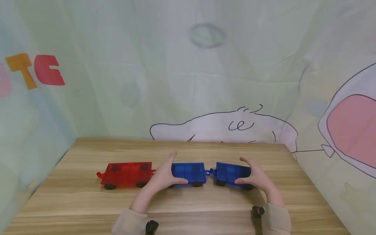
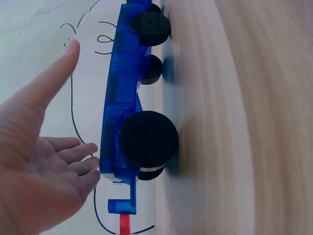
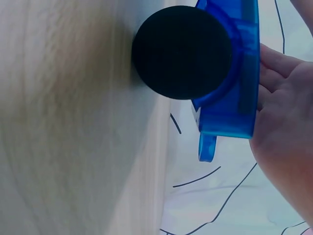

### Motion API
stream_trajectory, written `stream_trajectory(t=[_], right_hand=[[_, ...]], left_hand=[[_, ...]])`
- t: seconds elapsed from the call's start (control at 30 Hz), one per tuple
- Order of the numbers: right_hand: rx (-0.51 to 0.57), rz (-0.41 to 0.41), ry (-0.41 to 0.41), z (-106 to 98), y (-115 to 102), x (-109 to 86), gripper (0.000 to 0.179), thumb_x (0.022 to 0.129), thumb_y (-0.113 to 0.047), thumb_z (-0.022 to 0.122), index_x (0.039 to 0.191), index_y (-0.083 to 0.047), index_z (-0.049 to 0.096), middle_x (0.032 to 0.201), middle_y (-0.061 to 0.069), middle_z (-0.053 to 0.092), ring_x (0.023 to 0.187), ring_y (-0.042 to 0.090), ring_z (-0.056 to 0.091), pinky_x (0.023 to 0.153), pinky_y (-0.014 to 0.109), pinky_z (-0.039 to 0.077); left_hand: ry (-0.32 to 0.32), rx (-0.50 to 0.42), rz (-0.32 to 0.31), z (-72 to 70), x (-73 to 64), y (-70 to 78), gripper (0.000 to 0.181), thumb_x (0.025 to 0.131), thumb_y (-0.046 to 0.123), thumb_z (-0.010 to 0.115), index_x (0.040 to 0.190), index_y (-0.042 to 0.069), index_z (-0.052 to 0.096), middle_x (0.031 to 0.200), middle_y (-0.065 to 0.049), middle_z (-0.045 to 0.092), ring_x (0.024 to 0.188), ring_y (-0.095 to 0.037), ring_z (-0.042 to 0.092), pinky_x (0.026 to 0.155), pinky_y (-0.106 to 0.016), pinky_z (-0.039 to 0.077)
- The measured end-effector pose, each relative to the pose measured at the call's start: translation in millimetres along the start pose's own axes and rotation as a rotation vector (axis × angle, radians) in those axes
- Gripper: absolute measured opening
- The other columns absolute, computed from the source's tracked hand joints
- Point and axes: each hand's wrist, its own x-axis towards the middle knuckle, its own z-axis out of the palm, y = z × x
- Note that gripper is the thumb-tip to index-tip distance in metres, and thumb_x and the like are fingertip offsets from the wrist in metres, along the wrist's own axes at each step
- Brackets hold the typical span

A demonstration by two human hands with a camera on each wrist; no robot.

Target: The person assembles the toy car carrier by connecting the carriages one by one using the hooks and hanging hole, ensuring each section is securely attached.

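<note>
left grip (image 1: 164, 178), right grip (image 1: 258, 178): spread wide, empty — skewed pushing could part blue cars (image 1: 189, 173) right of the red car (image 1: 127, 174).

Soft, flat light from a source outside my view falls across the scene, leaving the backdrop (image 1: 164, 65) muted and slightly hazy on my remote feed. Faint shadows pool on the worktop (image 1: 217, 212) beneath the toy cars (image 1: 188, 171) and on the near side of the right hand (image 1: 258, 178). Both wrist views show me smeared wood grain and wheels (image 2: 149, 139) dark enough to lose detail.
</note>
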Motion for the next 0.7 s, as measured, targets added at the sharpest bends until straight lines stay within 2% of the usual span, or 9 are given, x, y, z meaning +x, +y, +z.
stream_trajectory(t=[0.27,0.5,0.7], right_hand=[[-0.017,0.031,-0.057,0.1,0.6,0.0,0.098,0.067,-0.034,0.089,0.143,0.005,0.040,0.146,0.029,0.044,0.135,0.050,0.038,0.107,0.064,0.034],[-0.027,0.007,-0.063,0.0,3.7,-0.7,0.095,0.066,-0.030,0.090,0.141,0.006,0.044,0.142,0.029,0.048,0.132,0.049,0.042,0.106,0.063,0.035],[-0.011,-0.003,-0.089,-0.5,5.9,-1.0,0.094,0.066,-0.028,0.090,0.140,0.006,0.044,0.142,0.030,0.047,0.132,0.050,0.041,0.107,0.065,0.034]], left_hand=[[-0.052,0.073,0.033,4.7,2.1,-2.7,0.103,0.069,0.035,0.088,0.150,0.002,0.034,0.156,-0.026,0.028,0.144,-0.045,0.028,0.111,-0.064,0.030],[-0.086,0.071,0.022,5.1,3.8,-2.9,0.098,0.071,0.035,0.087,0.149,0.003,0.036,0.157,-0.025,0.028,0.144,-0.046,0.027,0.108,-0.068,0.030],[-0.104,0.084,0.059,3.6,5.1,-6.6,0.095,0.071,0.030,0.088,0.148,0.001,0.039,0.156,-0.025,0.029,0.145,-0.045,0.024,0.110,-0.067,0.028]])
